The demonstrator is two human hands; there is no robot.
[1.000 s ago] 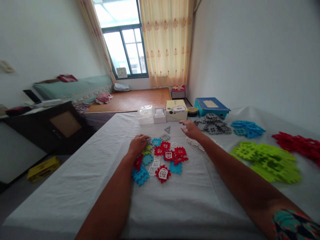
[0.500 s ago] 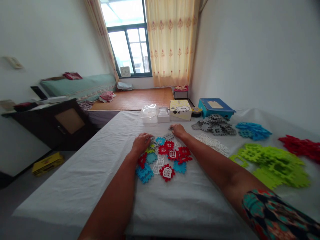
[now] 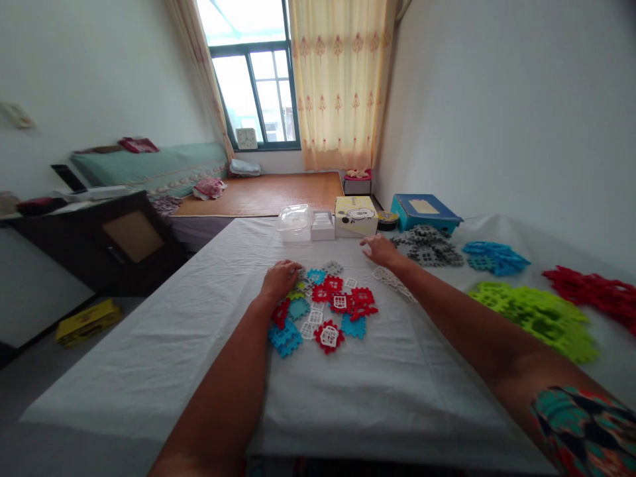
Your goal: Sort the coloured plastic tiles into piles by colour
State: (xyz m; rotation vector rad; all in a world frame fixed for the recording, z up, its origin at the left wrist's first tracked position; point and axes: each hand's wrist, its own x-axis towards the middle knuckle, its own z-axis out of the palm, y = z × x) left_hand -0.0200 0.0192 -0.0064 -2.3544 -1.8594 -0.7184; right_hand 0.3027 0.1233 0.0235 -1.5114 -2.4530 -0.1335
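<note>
A mixed heap of red, blue, white, grey and green interlocking plastic tiles (image 3: 330, 308) lies on the white-sheeted table (image 3: 199, 331) in front of me. My left hand (image 3: 279, 278) rests on the heap's far left edge, fingers curled down onto the tiles. What they grip is hidden. My right hand (image 3: 380, 250) hovers past the heap, between it and a pile of grey tiles (image 3: 430, 244). Its fingers are drawn in, seemingly around a small grey piece. A row of white tiles (image 3: 392, 279) lies just under my right wrist.
Sorted piles lie to the right: blue (image 3: 491, 257), green (image 3: 539, 317) and red (image 3: 593, 291). At the far edge stand a clear container (image 3: 294, 222), a white box (image 3: 322, 225), a yellow box (image 3: 354, 216) and a blue box (image 3: 422, 211). A dark cabinet (image 3: 114, 238) stands to the left.
My right hand reached left to a small grey triangular piece beyond the heap, then swung right toward the grey pile. That piece no longer lies there. My left hand stayed put.
</note>
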